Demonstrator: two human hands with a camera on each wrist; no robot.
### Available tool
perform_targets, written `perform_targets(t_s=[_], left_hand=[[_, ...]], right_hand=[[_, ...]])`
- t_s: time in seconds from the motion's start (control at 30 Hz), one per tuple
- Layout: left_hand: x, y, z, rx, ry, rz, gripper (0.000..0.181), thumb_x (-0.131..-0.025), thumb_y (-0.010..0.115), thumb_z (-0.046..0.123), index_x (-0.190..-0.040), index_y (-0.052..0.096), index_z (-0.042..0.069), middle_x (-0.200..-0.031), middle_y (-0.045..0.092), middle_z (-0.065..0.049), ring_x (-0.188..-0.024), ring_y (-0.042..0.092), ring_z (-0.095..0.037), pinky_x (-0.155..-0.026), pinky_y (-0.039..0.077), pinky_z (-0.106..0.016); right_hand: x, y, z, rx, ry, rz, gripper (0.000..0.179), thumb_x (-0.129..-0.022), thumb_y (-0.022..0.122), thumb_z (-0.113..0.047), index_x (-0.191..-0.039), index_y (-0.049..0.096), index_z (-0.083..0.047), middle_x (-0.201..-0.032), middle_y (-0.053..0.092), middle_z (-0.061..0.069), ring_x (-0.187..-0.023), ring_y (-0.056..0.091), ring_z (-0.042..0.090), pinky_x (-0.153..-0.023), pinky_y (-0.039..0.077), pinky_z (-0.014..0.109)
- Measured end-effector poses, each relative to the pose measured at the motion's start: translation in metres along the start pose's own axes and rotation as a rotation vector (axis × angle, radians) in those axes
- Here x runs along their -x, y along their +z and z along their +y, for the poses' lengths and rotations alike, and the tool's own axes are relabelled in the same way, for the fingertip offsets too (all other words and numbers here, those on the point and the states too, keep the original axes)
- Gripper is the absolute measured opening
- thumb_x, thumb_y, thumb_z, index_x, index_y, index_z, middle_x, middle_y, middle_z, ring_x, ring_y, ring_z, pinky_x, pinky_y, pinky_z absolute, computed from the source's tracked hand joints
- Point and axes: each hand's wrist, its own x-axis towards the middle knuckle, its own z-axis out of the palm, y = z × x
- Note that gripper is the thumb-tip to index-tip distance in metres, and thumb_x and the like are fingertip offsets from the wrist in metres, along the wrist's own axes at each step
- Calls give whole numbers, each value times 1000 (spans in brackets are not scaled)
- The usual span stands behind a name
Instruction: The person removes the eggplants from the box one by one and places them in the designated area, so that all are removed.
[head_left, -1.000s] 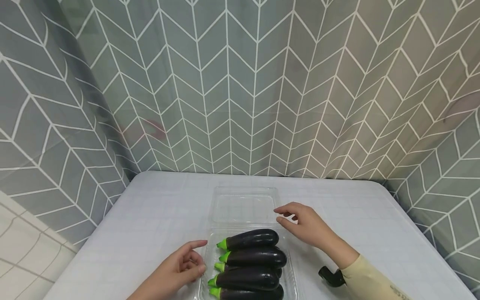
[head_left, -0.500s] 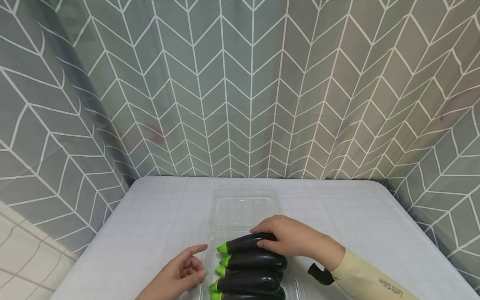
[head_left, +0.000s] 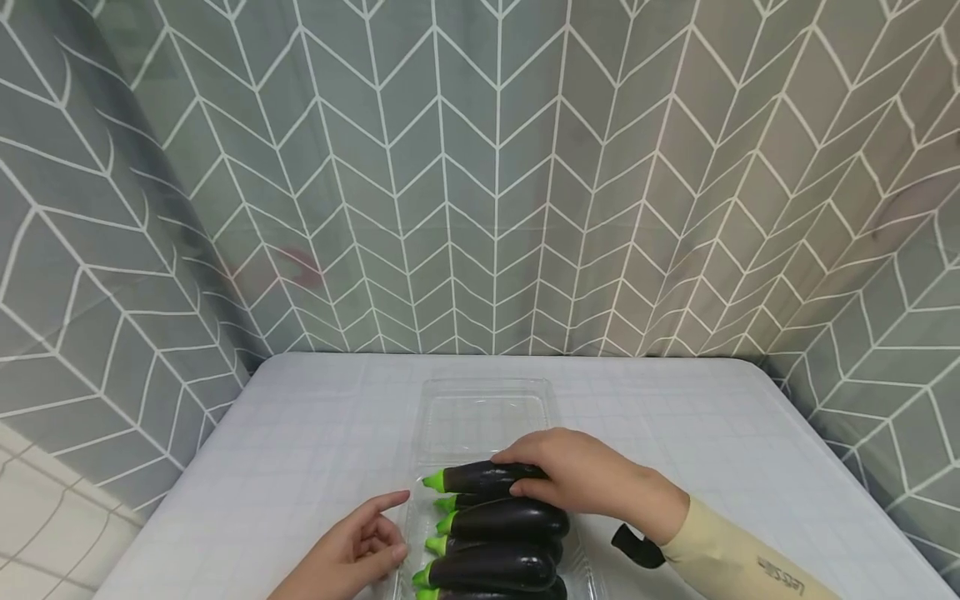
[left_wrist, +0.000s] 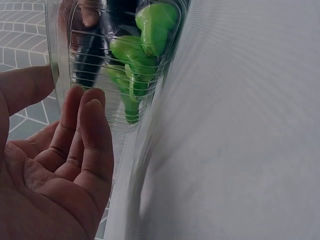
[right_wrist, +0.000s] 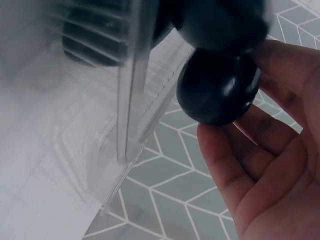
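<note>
My right hand (head_left: pixel 573 471) grips the rearmost eggplant (head_left: pixel 476 477), thumb on the near side and fingers over the far side. In the right wrist view, the rounded end of that eggplant (right_wrist: pixel 217 90) sits between thumb and fingers. Several more dark eggplants (head_left: pixel 510 518) with green stem ends lie stacked in a clear plastic clamshell box (head_left: pixel 588 575). At the box's left side is my left hand (head_left: pixel 348 546), fingers loosely bent and holding nothing. In the left wrist view, its fingertips (left_wrist: pixel 95 102) are at the ribbed clear wall, behind which green stems (left_wrist: pixel 132 55) show.
The box's clear lid (head_left: pixel 483 417) lies folded back flat behind it on the white-covered table (head_left: pixel 330 417). A black curved object (head_left: pixel 637 547) lies by my right wrist, partly hidden by it. A grey patterned curtain (head_left: pixel 480 208) hangs behind the table.
My right hand has moved left from beside the lid and taken hold of the rearmost eggplant. That eggplant has shifted slightly, exposing another beneath it. My left hand has hardly moved.
</note>
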Motion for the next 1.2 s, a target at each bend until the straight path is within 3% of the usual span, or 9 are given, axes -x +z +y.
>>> perform_targets(t_s=[0.2,0.43,0.77,1.2], left_hand=[[0,0,-1,-2,31,-16,68,-98,64,20,-151,29,-5,-98,62,-12,-82,62,-22,-70,52,-27],[1,0,0,1,46,-25,68,-99,64,19,-151,28,-6,-98,62,-12,-82,62,-21,-70,52,-26],[1,0,0,-12,48,-25,68,-99,64,18,-151,27,-6,-98,62,-12,-82,63,-21,-70,52,-27],[0,0,0,-16,50,-34,69,-99,63,18,-151,26,-6,-99,62,-13,-82,63,-21,-70,52,-27]], right_hand=[[12,-3,4,-61,67,74,41,-93,72,-30,-132,64,-20,-121,64,-11,-108,59,4,-89,50,32],[30,-5,17,-199,163,187,43,-91,74,-32,-131,62,-21,-118,63,-10,-94,62,5,-74,54,28],[56,-4,33,-285,294,295,44,-90,74,-37,-129,63,-20,-114,64,-9,-95,64,13,-71,55,26],[89,4,55,-223,483,402,48,-89,74,-42,-129,64,-18,-111,67,-2,-95,66,17,-72,55,29]])
